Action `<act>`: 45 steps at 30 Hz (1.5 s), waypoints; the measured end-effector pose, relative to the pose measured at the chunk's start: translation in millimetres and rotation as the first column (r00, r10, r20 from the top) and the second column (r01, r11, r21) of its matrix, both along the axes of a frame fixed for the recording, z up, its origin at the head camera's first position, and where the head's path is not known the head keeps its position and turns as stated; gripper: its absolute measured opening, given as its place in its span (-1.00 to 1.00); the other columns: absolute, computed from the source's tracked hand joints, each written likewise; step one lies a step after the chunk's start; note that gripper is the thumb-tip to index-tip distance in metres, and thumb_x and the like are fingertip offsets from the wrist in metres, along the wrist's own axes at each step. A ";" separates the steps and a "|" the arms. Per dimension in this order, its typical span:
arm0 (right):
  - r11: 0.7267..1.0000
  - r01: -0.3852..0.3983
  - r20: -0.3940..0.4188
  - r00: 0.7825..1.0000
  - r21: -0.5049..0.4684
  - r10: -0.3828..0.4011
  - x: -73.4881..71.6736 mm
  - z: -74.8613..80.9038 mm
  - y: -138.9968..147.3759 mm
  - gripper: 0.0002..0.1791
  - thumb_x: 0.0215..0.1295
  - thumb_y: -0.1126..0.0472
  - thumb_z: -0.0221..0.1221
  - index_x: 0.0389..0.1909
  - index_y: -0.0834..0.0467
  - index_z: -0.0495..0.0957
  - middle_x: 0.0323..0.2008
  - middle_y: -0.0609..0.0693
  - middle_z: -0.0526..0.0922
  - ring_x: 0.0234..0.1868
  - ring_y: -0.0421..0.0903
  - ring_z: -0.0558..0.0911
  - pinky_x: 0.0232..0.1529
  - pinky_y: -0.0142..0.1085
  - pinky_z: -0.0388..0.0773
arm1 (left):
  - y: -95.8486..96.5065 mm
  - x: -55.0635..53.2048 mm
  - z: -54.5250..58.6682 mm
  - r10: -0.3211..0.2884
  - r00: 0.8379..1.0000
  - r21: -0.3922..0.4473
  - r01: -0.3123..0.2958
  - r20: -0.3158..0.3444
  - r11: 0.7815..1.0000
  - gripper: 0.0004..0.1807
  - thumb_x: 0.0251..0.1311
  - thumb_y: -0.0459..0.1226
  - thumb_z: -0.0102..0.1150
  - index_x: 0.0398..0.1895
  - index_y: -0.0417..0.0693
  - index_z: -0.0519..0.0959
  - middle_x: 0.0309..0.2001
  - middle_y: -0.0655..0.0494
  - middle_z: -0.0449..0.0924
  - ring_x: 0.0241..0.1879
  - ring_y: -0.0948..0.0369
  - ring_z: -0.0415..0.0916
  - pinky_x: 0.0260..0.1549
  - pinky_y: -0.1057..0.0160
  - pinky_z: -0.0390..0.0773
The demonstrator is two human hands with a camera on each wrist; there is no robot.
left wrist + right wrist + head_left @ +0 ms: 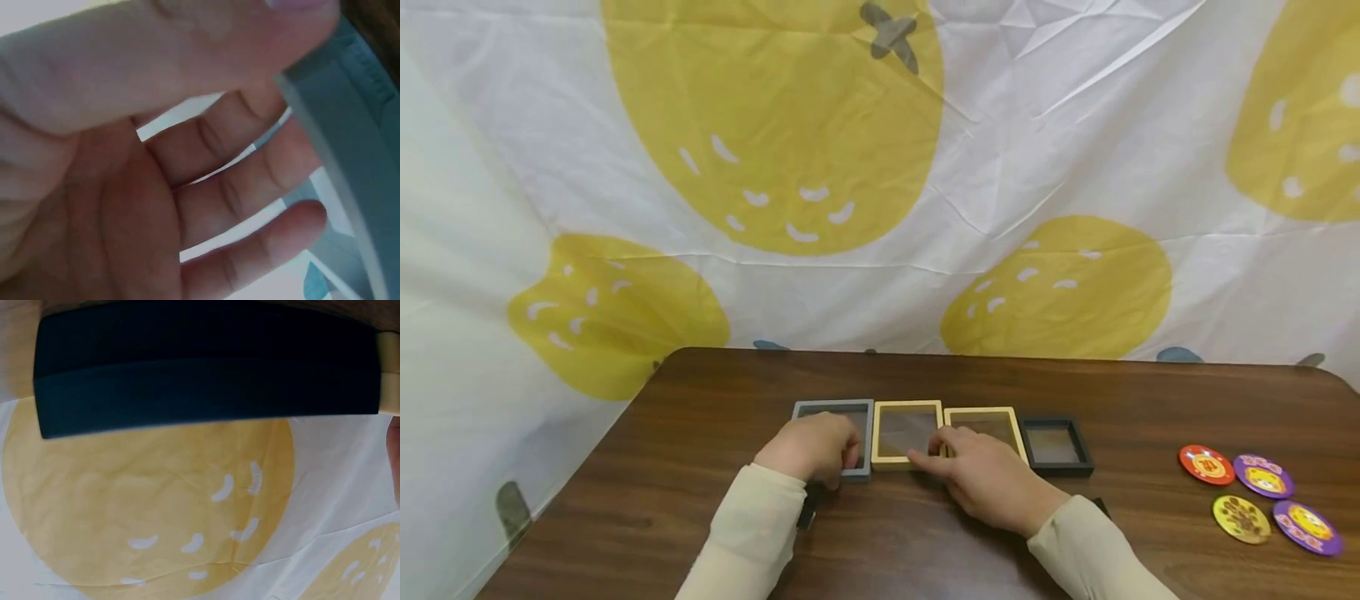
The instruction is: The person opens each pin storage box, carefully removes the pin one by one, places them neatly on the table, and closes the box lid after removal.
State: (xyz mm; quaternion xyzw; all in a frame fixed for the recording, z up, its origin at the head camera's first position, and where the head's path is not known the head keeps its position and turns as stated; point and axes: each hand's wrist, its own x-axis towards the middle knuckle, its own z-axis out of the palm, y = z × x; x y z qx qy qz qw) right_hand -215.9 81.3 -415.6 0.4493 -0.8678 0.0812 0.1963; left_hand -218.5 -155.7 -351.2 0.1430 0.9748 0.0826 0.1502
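Note:
My left hand [816,442] lies over the near left part of a grey square frame [870,433]. In the left wrist view the thumb [269,37] is at the outer edge of the grey frame, with the fingers [250,169] curving over it. My right hand [988,475] reaches over the near left part of a second pale yellow frame [988,412]. Its thumb and forefinger extend to the near right corner of the first pale yellow frame [887,463]. Parts of the grey frame and second yellow frame are hidden by the hands.
A smaller black frame [1060,469] ends the row of frames at the right. Farther right on the brown table [1135,408] lie several round badges, among them a red badge [1206,464] and a yellow badge [1242,519]. A lemon-print cloth [850,308] hangs behind.

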 end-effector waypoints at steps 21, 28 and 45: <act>0.742 0.551 0.409 0.619 0.381 -0.670 42.4 39.7 8.2 -0.06 0.14 -0.30 0.16 0.39 0.20 0.18 0.18 0.56 0.28 0.05 0.48 0.46 -0.25 0.23 0.50 | 34.1 14.3 3.8 -0.117 0.993 -0.023 0.117 0.010 0.993 -0.30 -0.25 -0.02 0.53 0.09 0.07 0.55 -0.05 0.15 0.65 -0.06 0.13 0.59 -0.09 0.07 0.55; 0.735 0.565 0.399 0.617 0.376 -0.678 27.6 29.7 8.5 0.05 0.18 -0.41 0.00 0.41 0.31 0.07 0.29 0.69 -0.02 0.29 0.62 0.09 0.04 0.38 0.30 | 51.9 5.3 -0.3 -0.135 0.991 -0.072 0.133 -0.026 0.989 -0.28 -0.23 0.06 0.50 0.05 -0.04 0.55 -0.03 0.02 0.65 0.04 0.01 0.56 -0.04 0.03 0.55; 0.660 0.636 0.397 0.529 0.400 -0.750 -7.5 36.4 -6.9 0.01 0.24 -0.35 0.00 0.46 0.26 -0.03 0.32 0.68 -0.10 0.31 0.60 0.08 0.15 0.37 0.22 | 43.5 -37.6 -15.2 -0.109 0.985 0.001 0.110 -0.132 0.994 -0.56 0.24 -0.16 0.17 0.20 0.02 0.50 0.24 0.02 0.49 0.34 -0.03 0.30 0.27 0.01 0.33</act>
